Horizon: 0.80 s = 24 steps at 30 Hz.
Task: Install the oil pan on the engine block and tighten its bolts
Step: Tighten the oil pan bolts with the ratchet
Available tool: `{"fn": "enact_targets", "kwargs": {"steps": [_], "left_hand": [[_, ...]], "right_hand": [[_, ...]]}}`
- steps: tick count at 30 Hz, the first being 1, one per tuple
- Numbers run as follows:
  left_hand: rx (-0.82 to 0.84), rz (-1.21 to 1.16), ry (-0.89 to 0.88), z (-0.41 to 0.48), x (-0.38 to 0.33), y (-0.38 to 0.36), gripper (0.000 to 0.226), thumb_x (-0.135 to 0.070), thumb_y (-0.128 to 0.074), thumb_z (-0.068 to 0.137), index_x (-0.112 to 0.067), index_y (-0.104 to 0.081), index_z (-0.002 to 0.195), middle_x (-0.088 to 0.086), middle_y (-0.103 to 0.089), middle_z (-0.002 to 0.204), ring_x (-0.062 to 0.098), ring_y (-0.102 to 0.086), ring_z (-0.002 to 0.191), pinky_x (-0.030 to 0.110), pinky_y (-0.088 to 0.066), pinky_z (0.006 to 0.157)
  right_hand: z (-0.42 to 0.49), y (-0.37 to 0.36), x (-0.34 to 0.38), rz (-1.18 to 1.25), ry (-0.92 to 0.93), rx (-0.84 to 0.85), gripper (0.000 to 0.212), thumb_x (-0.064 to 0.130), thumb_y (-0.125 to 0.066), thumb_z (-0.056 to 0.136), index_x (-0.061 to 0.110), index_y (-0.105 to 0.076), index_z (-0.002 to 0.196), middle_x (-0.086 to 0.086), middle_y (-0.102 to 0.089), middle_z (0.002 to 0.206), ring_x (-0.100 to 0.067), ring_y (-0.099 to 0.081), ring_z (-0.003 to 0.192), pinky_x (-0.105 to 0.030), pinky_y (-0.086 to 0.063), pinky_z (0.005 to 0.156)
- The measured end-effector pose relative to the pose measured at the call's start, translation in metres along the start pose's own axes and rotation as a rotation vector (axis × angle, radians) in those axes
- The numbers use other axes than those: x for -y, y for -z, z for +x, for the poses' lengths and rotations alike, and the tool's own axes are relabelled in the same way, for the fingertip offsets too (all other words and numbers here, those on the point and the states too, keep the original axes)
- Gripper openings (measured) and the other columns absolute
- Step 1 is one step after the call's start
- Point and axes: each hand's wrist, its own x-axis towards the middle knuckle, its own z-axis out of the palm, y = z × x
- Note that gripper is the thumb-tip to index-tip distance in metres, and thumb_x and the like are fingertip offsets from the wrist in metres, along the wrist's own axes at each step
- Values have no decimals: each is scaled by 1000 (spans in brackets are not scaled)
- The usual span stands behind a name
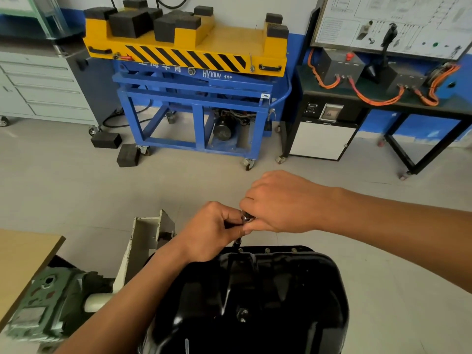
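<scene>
the black oil pan [255, 290] lies low and central, close before the person, bolts [267, 250] dotted along its far rim, and just above that rim the left hand [217, 232] grips the dark shaft of a socket wrench [247, 217] while the right hand [278, 203] curls around its chrome head.

Pale grey floor [76, 190]; blue wheeled lift cart [194, 98] with yellow striped top against the white-and-blue wall [298, 11]; grey drawer cabinet [43, 90] at left; black training bench [383, 98] at right.
</scene>
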Motion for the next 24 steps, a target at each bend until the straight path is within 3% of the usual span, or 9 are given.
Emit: {"fn": "enact_targets", "kwargs": {"steps": [3, 7, 11, 15, 17, 19, 21, 24], "left_hand": [[-8, -2, 2, 3, 1, 0, 35, -18, -70, 93, 9, -64, 71, 20, -40, 63, 18, -30, 63, 33, -29, 58], [-5, -53, 5, 3, -2, -3, 35, -29, -69, 90, 5, -72, 83, 27, -59, 72, 16, -41, 70, 34, -38, 65], [-20, -28, 11, 1, -1, -4, 27, -28, -70, 92, -3, -75, 84, 11, -54, 67, 16, -38, 70, 45, -37, 59], [-47, -40, 11, -2, -4, -7, 21, -24, -70, 94, -5, -77, 91, 30, -68, 86, 16, -48, 77, 55, -49, 69], [-57, -32, 5, -3, -6, -9, 18, -21, -70, 94, -5, -77, 89, 24, -68, 79, 14, -47, 74, 46, -47, 65], [-55, 3, 16, -5, -8, -13, 21, -16, -71, 94, -2, -73, 79, 8, -53, 62, 10, -38, 65, 33, -36, 58], [-70, 36, 41, -6, -10, -15, 26, -11, -71, 93, -3, -67, 69, -5, -40, 61, 9, -32, 61, 28, -30, 55], [-85, 89, 78, -8, -15, -17, 26, -3, -69, 90, -7, -65, 64, -3, -43, 59, 10, -34, 60, 29, -31, 56]], "right_hand": [[0, -2, -3, 34, -13, -6, 46, 57, -38, 99, 17, -59, 99, 0, -62, 85, -24, -61, 83, -43, -50, 78], [-2, 0, -4, 51, -13, 0, 46, 58, -38, 99, 17, -58, 99, -1, -61, 83, -26, -60, 78, -44, -51, 77], [-5, 2, -1, 61, -8, 27, 45, 56, -37, 100, 16, -58, 102, -1, -60, 84, -26, -60, 80, -44, -51, 78], [-7, 8, 1, 26, -3, 0, 45, 55, -37, 101, 16, -58, 100, 5, -38, 69, -24, -51, 71, -42, -50, 74], [-9, 10, 2, 27, -11, 0, 43, 55, -38, 101, 16, -58, 99, 7, -29, 65, -22, -45, 68, -42, -50, 73], [-11, 9, 5, 30, -20, 14, 42, 54, -39, 101, 16, -58, 100, 7, -27, 66, -21, -42, 68, -41, -50, 73], [-13, 7, 8, 33, -34, 28, 42, 54, -39, 101, 16, -57, 99, 7, -27, 65, -20, -40, 65, -39, -48, 69], [-14, 9, 13, 25, -69, 9, 38, 53, -42, 100, 20, -52, 87, 6, -27, 62, -15, -26, 52, -31, -26, 50]]}}
